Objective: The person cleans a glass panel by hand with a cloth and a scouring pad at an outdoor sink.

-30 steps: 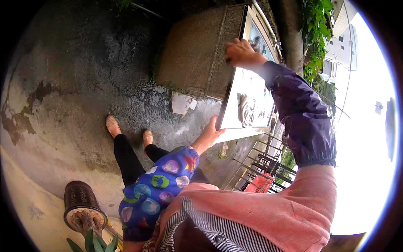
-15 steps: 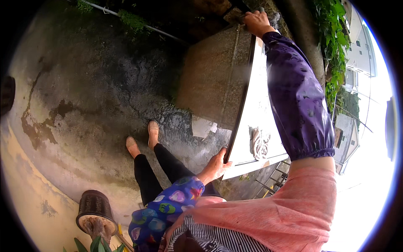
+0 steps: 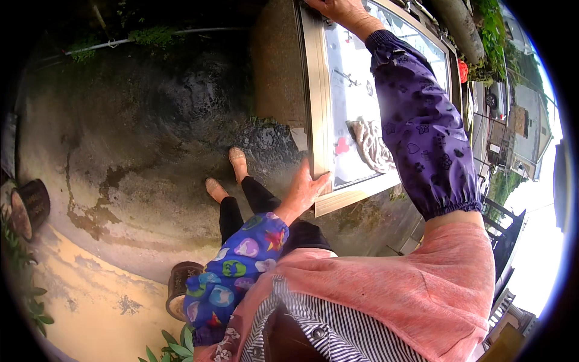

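A glass panel in a pale, wood-coloured frame (image 3: 321,90) slants at the upper middle, with small floral and red marks on its surface. My left hand (image 3: 303,190) holds its near left corner, thumb over the frame and the other fingers at the outer side. A crumpled greyish-white rag (image 3: 371,145) lies on the glass near that corner. At the far left corner of the frame is my right hand (image 3: 341,13), its fingers bent and partly cut off by the picture's top edge. What they hold, if anything, is hidden.
Brown flat surface (image 3: 274,66) lies left of the frame. Wet, stained concrete (image 3: 151,199) surrounds my feet. Dark plant pots (image 3: 181,286) stand beside the yellowish wall (image 3: 96,289). A pipe (image 3: 139,39) runs along the far side; a thick trunk (image 3: 461,27) and leaves rise at upper right.
The view has turned, and more of the glass and frame shows. My right hand has shifted up and left in the picture. My left hand stays at the near corner.
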{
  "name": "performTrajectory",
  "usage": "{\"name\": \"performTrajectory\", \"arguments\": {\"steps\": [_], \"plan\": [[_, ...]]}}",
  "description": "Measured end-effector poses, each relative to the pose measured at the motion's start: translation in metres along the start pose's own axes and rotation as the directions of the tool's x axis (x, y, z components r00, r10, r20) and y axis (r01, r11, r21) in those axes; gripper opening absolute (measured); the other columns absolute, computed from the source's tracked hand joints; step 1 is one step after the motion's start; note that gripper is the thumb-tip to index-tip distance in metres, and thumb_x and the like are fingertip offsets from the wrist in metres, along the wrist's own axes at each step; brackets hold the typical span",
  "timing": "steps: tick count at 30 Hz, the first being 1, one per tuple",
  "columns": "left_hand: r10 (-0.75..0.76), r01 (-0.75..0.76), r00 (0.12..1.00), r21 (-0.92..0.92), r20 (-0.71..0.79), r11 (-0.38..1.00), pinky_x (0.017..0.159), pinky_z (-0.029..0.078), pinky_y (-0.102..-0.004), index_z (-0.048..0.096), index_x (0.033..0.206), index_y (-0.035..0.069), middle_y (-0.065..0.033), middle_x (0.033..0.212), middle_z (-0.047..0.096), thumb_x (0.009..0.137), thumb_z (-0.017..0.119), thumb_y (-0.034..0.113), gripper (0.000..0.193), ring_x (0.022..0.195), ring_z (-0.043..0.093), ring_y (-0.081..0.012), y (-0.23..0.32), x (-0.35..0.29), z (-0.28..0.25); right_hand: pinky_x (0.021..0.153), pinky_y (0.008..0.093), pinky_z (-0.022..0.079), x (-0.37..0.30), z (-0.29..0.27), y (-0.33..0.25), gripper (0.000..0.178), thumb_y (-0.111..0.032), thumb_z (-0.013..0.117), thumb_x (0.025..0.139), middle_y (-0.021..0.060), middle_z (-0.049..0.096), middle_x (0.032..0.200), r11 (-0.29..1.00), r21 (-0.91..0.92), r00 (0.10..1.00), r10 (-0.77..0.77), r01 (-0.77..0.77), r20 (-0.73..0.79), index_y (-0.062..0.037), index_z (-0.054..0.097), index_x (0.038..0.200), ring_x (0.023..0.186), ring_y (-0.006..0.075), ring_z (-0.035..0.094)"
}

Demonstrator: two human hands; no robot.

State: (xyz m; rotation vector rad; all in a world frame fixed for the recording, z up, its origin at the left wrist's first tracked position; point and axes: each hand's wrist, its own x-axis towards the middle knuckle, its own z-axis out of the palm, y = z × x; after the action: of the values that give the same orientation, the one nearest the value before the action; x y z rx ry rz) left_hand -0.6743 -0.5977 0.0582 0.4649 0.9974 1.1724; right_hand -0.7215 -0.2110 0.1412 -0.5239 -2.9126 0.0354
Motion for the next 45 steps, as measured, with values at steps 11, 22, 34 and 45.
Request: {"name": "performTrajectory", "arguments": {"steps": [11, 22, 34, 45], "plan": [[-0.082, 0.082, 0.997, -0.062, 0.002, 0.995, 0.096, 0.042, -0.0368, 0.045, 0.13, 0.004, -0.0078, 0.122, 0.056, 0.095, 0.055, 0.033, 0.046, 0.113, 0.052, -0.0184, -0.001, -0.006, -0.019, 0.08, 0.0485, 0.05, -0.149, -0.031, -0.148, 0.044, -0.015, 0.064, 0.079, 0.0235, 0.051, 0.125, 0.956, 0.189, 0.927, 0.267, -0.222, -0.265, -0.0088, 0.05, 0.12, 0.099, 0.04, 0.059], [-0.169, 0.177, 0.983, -0.563, 0.067, 0.808, 0.111, 0.025, -0.0496, 0.037, 0.14, 0.013, -0.0107, 0.143, 0.039, 0.087, 0.025, 0.075, 0.082, 0.131, 0.036, -0.0298, -0.013, -0.01, -0.065, 0.08, 0.0329, 0.045, -0.222, 0.021, -0.285, 0.017, -0.021, 0.066, 0.074, -0.0036, 0.053, 0.121, 0.991, 0.025, 0.986, 0.133, -0.131, -0.102, -0.0135, 0.067, 0.089, 0.096, 0.0182, 0.055], [0.453, -0.196, 0.82, 0.571, -0.35, 0.797, 0.09, 0.042, -0.0386, 0.045, 0.125, 0.002, -0.0147, 0.118, 0.047, 0.098, 0.047, 0.037, 0.045, 0.101, 0.051, -0.0232, 0.025, -0.034, -0.025, 0.07, 0.0269, 0.051, -0.362, -0.007, -0.269, 0.019, -0.005, 0.057, 0.086, 0.0081, 0.055, 0.122, 0.039, 0.998, 0.401, 0.916, -0.039, -0.02, -0.0043, 0.065, 0.104, 0.094, 0.0162, 0.062], [0.483, -0.425, 0.804, 0.903, 0.347, 0.058, 0.088, 0.041, -0.0473, 0.058, 0.107, 0.003, -0.0131, 0.11, 0.054, 0.085, 0.067, 0.04, 0.044, 0.104, 0.051, -0.0313, 0.02, -0.021, 0.05, 0.076, 0.0373, 0.05, -0.353, -0.023, -0.256, 0.033, -0.008, 0.051, 0.093, 0.01, 0.059, 0.106, -0.288, 0.537, 0.28, 0.955, 0.793, 0.098, -0.0029, 0.046, 0.125, 0.083, 0.0258, 0.063]]}}
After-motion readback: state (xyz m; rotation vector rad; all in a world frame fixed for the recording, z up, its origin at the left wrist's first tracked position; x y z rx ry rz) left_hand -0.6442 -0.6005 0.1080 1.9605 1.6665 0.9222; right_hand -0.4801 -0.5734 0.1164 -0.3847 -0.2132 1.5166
